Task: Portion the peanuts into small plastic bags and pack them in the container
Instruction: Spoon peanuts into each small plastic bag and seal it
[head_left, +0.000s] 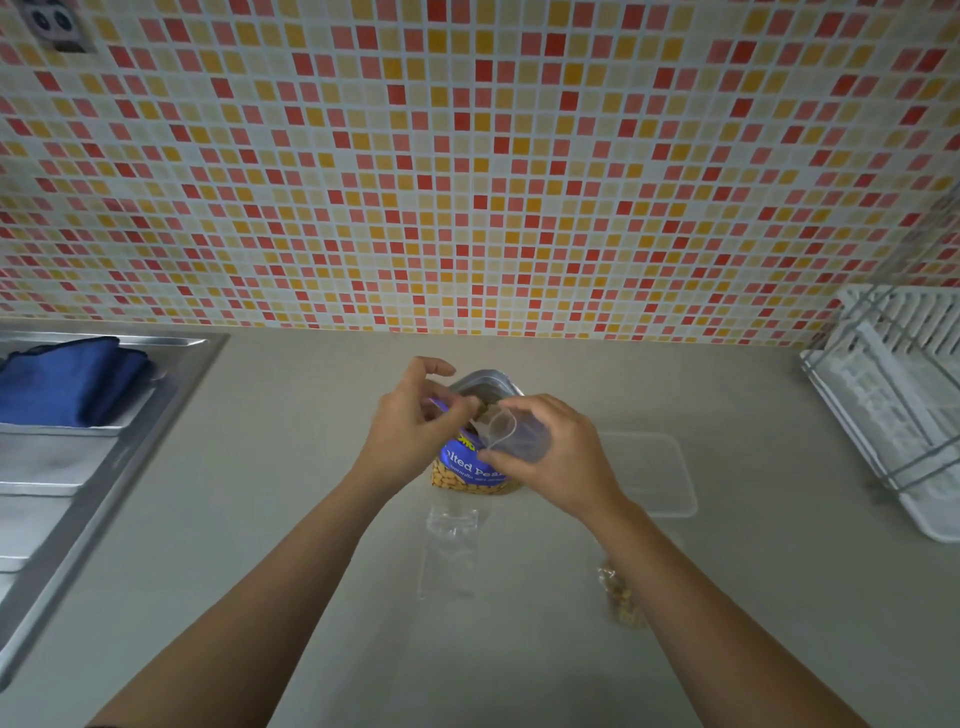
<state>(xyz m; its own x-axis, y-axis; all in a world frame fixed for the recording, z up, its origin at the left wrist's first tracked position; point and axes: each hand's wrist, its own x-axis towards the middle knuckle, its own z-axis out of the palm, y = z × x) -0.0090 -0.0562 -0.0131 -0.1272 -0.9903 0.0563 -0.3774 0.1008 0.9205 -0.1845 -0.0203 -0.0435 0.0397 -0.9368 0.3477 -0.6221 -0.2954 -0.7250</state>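
A blue salted-peanut package (470, 470) stands open on the grey counter in the middle. My right hand (550, 452) holds a small clear plastic bag (506, 428) with its mouth open beside the package top. My left hand (410, 421) has its fingertips pinched at the bag's mouth; whether peanuts are between them is hidden. An empty small bag (449, 553) lies flat in front of the package. A small bag filled with peanuts (621, 597) lies partly under my right forearm. The clear plastic container (660, 475) sits to the right, empty as far as I can see.
A steel sink (78, 467) with a folded blue cloth (67, 379) fills the left side. A white dish rack (904, 400) stands at the right edge. The tiled wall (467, 156) rises behind the counter.
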